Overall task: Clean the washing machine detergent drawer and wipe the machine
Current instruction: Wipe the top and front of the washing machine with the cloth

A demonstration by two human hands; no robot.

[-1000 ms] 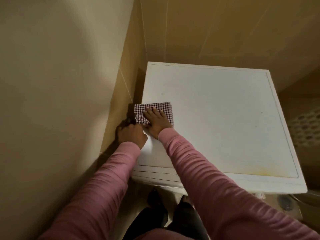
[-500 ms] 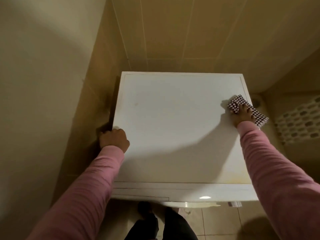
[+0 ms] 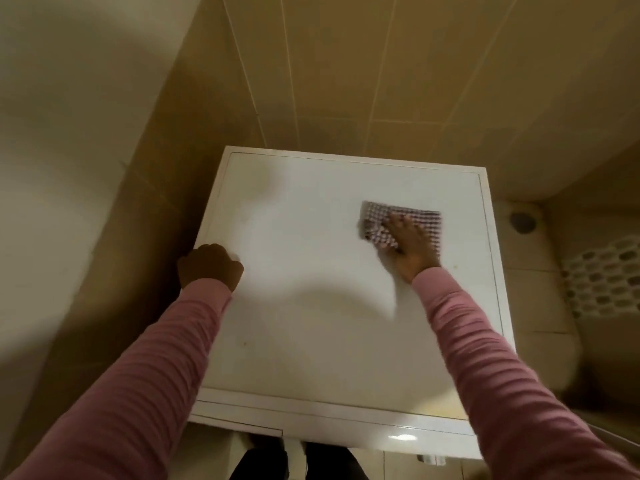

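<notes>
Washing machine point(image 3: 311, 323) check: where was the cloth at that point, and had anything actually moved? (laundry_lurker)

Yep, lots. The machine sat square in the corner against the tiled wall point(image 3: 346, 81), with the person standing at its 6 o'clock. A second earlier the checked cloth point(image 3: 377, 220) was over at the 9 o'clock edge, right by the left hand point(image 3: 207, 266). Half a second earlier it was out at the 3 o'clock edge. By this frame it had come back inward, to roughly 2 o'clock on the lid. (tilefan)

So a full sweep across and back. What about the hands? (laundry_lurker)

Right hand point(image 3: 410, 249) lay flat on the cloth, fingers spread and pressing it down. Left hand hadn't budged from the 9 o'clock edge, fingers curled over it, I'd guess to brace. It was blurry though. My read was that the top was mid-wipe, with the far strip at 12 o'clock maybe still to do. Couldn't make out the detergent drawer from up there. White laundry basket point(image 3: 606, 271) sat off at 3 o'clock. (tilefan)
</notes>
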